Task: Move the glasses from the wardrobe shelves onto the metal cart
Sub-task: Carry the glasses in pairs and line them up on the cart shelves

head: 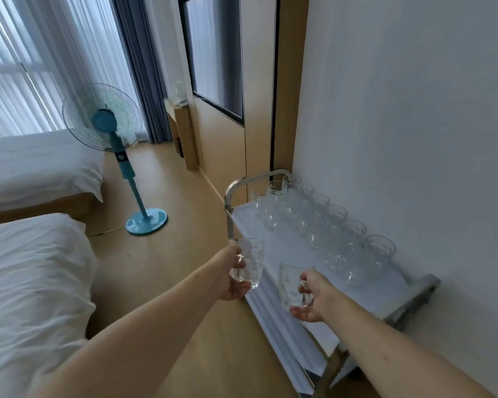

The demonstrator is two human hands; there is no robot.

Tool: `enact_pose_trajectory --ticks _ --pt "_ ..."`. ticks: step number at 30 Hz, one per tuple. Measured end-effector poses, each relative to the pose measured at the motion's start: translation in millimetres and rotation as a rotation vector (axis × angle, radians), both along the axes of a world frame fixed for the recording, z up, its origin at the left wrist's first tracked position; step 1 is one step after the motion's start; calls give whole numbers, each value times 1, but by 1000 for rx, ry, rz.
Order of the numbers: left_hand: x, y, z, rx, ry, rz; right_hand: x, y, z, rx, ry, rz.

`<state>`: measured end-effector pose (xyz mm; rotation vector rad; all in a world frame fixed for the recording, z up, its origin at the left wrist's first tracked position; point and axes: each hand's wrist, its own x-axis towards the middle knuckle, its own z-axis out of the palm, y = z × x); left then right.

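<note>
- Gripping a clear handled glass [249,261], the left hand [233,278] holds it upright just off the near-left edge of the metal cart [270,179].
- The right hand [314,300] curls round a second glass [292,284] above the cart's white top.
- Rows of glasses [322,225] stand along the cart's wall side.
- A blue fan [112,133] stands by the bed [35,271].

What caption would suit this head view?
Each hand, left and right, carries a glass mug toward the glass-filled metal cart.
</note>
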<state>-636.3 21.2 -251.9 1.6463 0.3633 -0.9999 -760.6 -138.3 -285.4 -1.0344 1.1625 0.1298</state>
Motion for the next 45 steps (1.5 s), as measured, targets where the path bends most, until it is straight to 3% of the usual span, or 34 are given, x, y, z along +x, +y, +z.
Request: enact_pose_trajectory --ticks 10,22,28,34,45 --pt "61 -49 -56 -26 97 -99 50 -39 -45 23 92 -112" --pt "166 -116 -122 -35 243 -276 108 -57 -103 -36 14 -397" --pt "199 -141 -152 -108 288 -322 129 -57 -124 -102 2 -380" --pt "205 -159 -170 -20 32 -536 150 -62 -137 -194 4 -335" --pt "206 -184 -192 70 -197 -701 167 -73 -158 -239 75 -276"
